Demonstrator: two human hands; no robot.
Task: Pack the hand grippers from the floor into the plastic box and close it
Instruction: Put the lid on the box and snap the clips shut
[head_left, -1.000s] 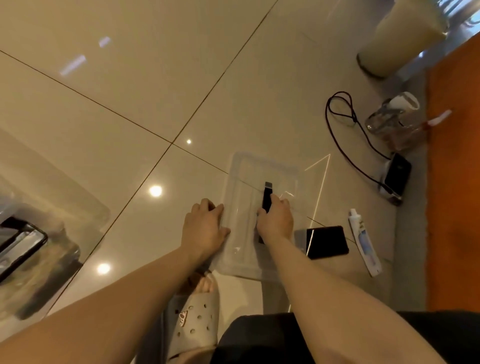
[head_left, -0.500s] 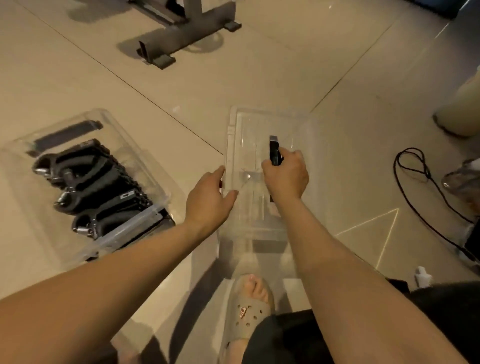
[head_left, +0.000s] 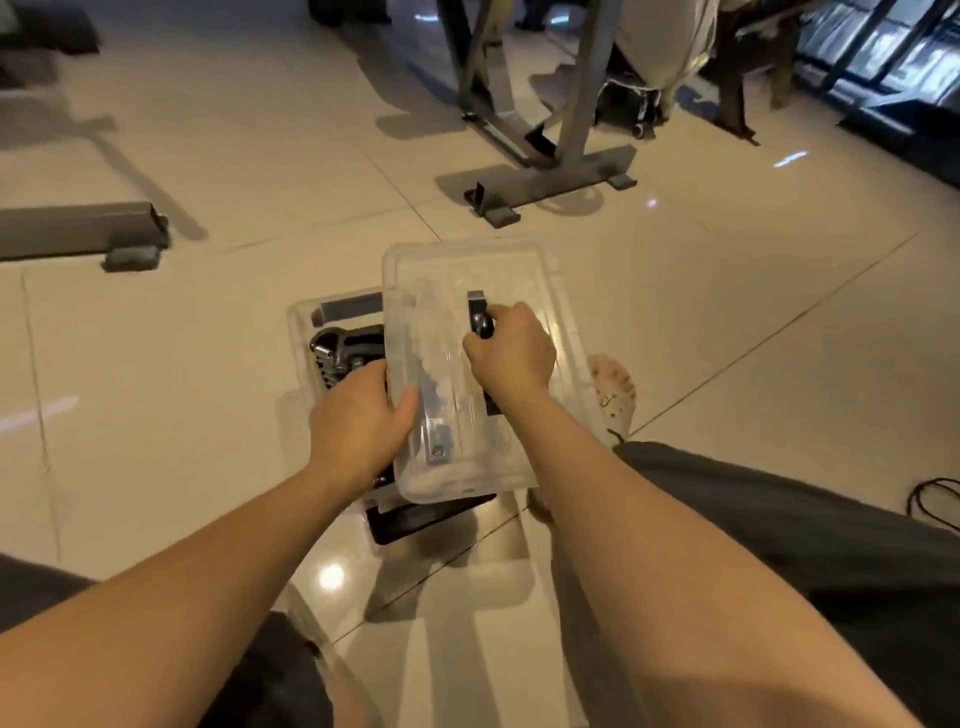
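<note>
At the centre of the frame I held the clear lid (head_left: 467, 270) with both hands: my right hand (head_left: 511, 353) curled around its black handle (head_left: 477, 312), my left hand (head_left: 358, 421) gripping its left edge, thumb on top. Beneath it, showing at centre left, sat the plastic box (head_left: 298, 322) with dark hand grippers (head_left: 343, 348) inside, seemingly only partly covered.

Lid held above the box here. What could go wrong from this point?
The clear lid sits off to the right of the plastic box, so lowered as is it may miss the rim and not close. The left hand holds the lid's edge above the hand grippers; its fingers could get pinched there.
</note>
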